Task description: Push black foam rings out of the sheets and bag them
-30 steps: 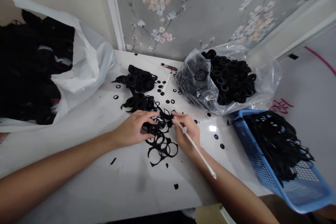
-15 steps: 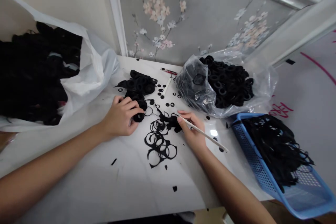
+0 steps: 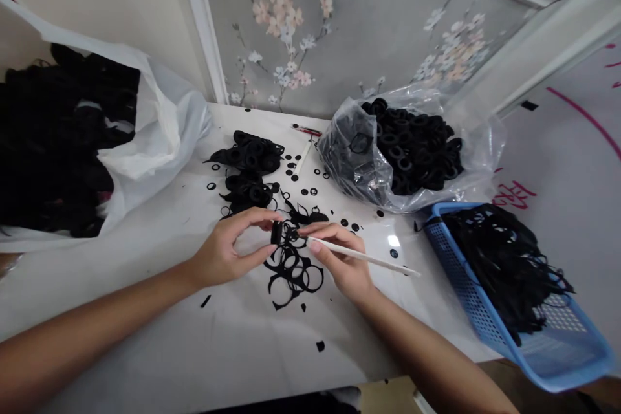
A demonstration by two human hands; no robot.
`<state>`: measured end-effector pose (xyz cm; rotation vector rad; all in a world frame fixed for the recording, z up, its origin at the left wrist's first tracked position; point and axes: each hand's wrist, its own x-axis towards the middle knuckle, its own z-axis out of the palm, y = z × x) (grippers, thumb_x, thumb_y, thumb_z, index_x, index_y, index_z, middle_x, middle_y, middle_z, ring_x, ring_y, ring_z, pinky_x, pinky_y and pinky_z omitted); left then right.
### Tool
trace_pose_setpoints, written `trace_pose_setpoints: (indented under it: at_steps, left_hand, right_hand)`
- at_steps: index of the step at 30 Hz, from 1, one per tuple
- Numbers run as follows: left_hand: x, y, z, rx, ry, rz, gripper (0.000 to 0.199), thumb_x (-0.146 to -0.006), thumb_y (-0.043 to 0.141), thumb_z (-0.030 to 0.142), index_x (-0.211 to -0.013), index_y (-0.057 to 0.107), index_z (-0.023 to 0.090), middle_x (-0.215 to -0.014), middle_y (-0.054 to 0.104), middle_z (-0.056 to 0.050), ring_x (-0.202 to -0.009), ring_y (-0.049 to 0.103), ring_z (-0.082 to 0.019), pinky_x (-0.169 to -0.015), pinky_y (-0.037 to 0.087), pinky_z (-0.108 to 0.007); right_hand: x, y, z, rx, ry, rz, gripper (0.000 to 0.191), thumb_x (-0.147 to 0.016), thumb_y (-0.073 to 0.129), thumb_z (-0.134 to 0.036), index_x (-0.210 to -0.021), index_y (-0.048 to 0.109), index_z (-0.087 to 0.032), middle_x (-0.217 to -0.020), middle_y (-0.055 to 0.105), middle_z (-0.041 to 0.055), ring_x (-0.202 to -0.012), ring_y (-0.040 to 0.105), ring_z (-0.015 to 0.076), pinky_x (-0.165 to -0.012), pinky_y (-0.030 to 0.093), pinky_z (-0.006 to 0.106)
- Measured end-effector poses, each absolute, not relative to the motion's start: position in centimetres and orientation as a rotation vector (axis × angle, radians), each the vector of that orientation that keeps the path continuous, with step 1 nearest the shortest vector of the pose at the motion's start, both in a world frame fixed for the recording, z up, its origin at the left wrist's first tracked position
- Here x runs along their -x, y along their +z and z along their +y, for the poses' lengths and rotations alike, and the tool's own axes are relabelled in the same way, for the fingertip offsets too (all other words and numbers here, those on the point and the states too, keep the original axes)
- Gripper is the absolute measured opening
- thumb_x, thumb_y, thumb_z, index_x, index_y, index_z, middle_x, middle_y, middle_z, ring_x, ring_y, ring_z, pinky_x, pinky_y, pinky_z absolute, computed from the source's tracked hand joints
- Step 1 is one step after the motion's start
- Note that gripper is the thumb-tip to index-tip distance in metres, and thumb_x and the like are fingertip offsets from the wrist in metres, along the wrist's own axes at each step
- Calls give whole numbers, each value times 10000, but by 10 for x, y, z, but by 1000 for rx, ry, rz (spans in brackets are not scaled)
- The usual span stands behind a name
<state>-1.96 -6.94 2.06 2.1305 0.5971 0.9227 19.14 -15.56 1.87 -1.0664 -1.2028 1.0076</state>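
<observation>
My left hand (image 3: 235, 246) pinches a thick black ring (image 3: 276, 233) between thumb and fingertips, holding it edge-on above the table. Facing it closely, my right hand (image 3: 342, 259) is closed like a pen grip on a slim white stick-like tool (image 3: 373, 259). Its dark working end is near the ring; whether they touch, I cannot tell. Below both hands lie thin black ring-shaped offcuts (image 3: 294, 275). Just beyond my left hand is a small heap of black rings (image 3: 250, 191), and another black pile (image 3: 255, 152) sits behind it.
A white bag (image 3: 160, 136) full of black pieces stands at the left. At the back right is a clear plastic bag (image 3: 339, 142) of black rings, and a blue basket (image 3: 466, 291) holds black strips. A red cutter (image 3: 306, 130) and small black discs (image 3: 292, 166) lie on the table.
My left hand has come away from the heap, moving right with a black ring in its pinch. My right hand has shifted slightly left, bringing the white tool close to the ring.
</observation>
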Motion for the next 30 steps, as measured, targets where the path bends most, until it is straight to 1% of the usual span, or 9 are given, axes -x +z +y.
trace_pose_setpoints:
  at_steps: [2,5,7,10,12,16,23,30]
  left_hand:
    - [17,18,-77,-1952,894,608,410,-838,632,139,-1231,540,209,-1126,638,-83,-979,654,-165,-863,569,-285]
    - [14,12,-81,-1818,844,564,469,-827,619,104,-1266,504,221,-1064,605,-66,-940,664,-154,-841,582,-262]
    - [13,9,-81,-1806,854,517,500,-817,627,86,-1276,501,239,-1036,580,-49,-948,650,-146,-877,575,-266]
    - [13,4,-80,-1829,894,477,491,-805,646,68,-1244,527,251,-1043,562,-41,-989,622,-142,-966,544,-302]
    - [13,3,-79,-1841,906,462,492,-797,655,65,-1237,535,251,-1052,562,-41,-982,622,-139,-980,539,-308]
    - [14,0,-78,-1859,920,450,539,-780,665,53,-1259,532,262,-1056,576,-32,-989,625,-134,-994,526,-282]
    - [14,-2,-77,-1888,919,430,563,-772,667,42,-1269,521,261,-1056,576,-26,-986,616,-112,-993,509,-237]
    - [13,-1,-77,-1929,940,420,528,-776,677,67,-1251,526,240,-1044,582,-41,-962,622,-124,-956,534,-262]
  right_hand:
    - [-189,22,-159,1035,1090,-1144,54,-839,696,-236,-872,699,-279,-1012,746,16,-1027,683,209,-928,539,404]
    - [-188,23,-161,1031,1154,-1113,74,-842,694,-222,-879,705,-285,-1051,743,7,-1049,682,203,-935,544,397]
    - [-188,23,-161,1045,1130,-1154,87,-842,694,-217,-893,713,-285,-1078,735,16,-1068,674,206,-957,534,409]
    - [-188,22,-161,1085,1032,-1283,102,-827,710,-207,-901,733,-273,-1095,729,41,-1078,666,216,-980,518,428]
    - [-187,22,-161,1097,972,-1360,114,-816,721,-193,-905,744,-260,-1091,730,58,-1076,667,220,-978,515,426]
    - [-185,21,-161,1096,929,-1413,130,-806,729,-171,-915,752,-238,-1101,727,80,-1061,675,218,-955,526,397]
    - [-185,21,-160,1085,915,-1418,137,-804,728,-153,-914,756,-230,-1068,733,89,-1047,680,210,-945,529,378]
    - [-185,19,-160,1095,861,-1456,107,-813,723,-176,-908,749,-215,-1048,727,97,-1023,687,208,-916,547,372]
